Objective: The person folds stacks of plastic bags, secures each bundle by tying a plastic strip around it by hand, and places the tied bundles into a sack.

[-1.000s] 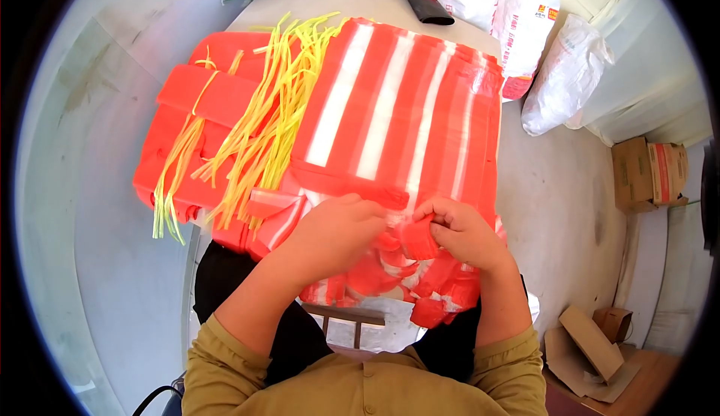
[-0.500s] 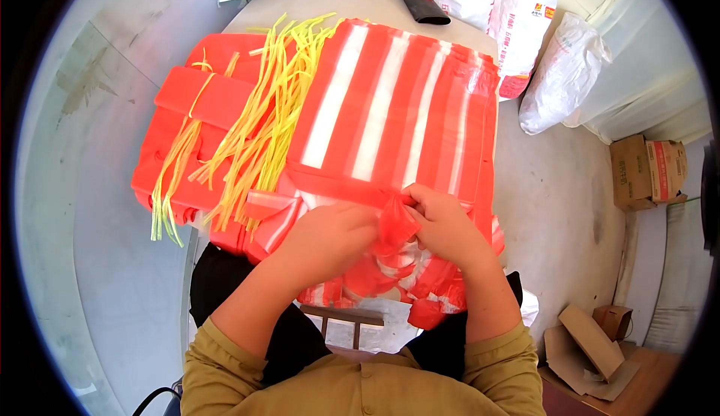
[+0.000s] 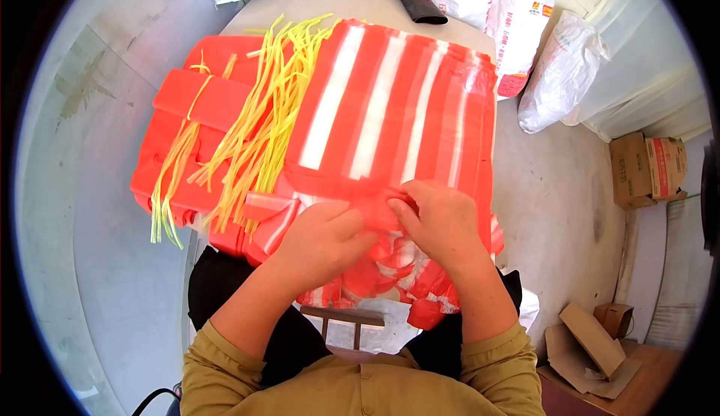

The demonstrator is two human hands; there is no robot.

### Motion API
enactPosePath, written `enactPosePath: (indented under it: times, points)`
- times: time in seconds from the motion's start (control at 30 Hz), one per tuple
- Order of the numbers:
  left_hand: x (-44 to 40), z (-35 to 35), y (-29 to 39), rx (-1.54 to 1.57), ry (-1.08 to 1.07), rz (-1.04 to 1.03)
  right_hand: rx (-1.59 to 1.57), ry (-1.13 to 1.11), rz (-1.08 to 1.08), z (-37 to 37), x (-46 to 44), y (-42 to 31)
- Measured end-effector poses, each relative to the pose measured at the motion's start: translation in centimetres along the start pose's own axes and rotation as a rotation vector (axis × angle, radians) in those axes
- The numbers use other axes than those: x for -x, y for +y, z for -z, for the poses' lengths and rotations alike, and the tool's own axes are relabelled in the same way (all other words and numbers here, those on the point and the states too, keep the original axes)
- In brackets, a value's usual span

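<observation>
A stack of red-and-white striped plastic bags (image 3: 391, 101) lies in front of me, its near end crumpled and hanging towards my lap. My right hand (image 3: 442, 221) pinches the red film at the stack's near edge between thumb and forefinger. Just left of it, my left hand (image 3: 319, 240) is curled with its fingers closed on the red film of the same bag. Its fingertips are slightly blurred and partly hidden. A bunch of yellow plastic strips (image 3: 281, 109) lies along the stack's left side.
Folded red bundles (image 3: 187, 101) lie at the left, one tied with yellow strips. A black-and-red roll (image 3: 418, 0) and white printed sacks (image 3: 517, 30) are at the far edge of the table (image 3: 262, 13). Cardboard boxes (image 3: 630, 172) stand at right; flattened cardboard (image 3: 589, 352) lies lower right.
My left hand has moved slightly left and down. The puffed-up red film between my hands now lies flatter, and my right thumb has shifted left over it.
</observation>
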State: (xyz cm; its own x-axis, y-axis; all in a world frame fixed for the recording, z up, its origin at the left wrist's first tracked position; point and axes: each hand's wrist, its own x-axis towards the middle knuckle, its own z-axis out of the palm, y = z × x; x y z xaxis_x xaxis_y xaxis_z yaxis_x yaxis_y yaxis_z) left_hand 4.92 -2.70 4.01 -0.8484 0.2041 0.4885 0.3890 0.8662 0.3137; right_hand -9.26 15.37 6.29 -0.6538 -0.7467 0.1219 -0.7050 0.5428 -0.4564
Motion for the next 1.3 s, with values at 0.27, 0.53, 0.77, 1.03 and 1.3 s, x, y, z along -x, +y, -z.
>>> enactPosePath:
  times: [0.27,0.53,0.77,1.03,1.3]
  points:
    - [-1.1,0.0,0.0,0.101,0.13,0.076,0.003,0.114,0.141,-0.5,-0.3,0.6]
    - [-3.0,-1.5,-0.7,0.192,0.074,0.26,-0.166,0.296,0.188,-1.0,0.1,1.6]
    - [-3.8,-2.9,-1.5,0.207,0.068,0.44,-0.13,0.211,0.626,0.0,1.5,1.1]
    - [-4.3,-2.8,-1.6,0.231,0.087,0.578,0.041,0.162,0.566,-1.9,0.8,2.5]
    - [-2.4,-0.2,-1.2,-0.061,-0.006,0.295,-0.058,0.153,0.409,-1.3,0.9,2.6]
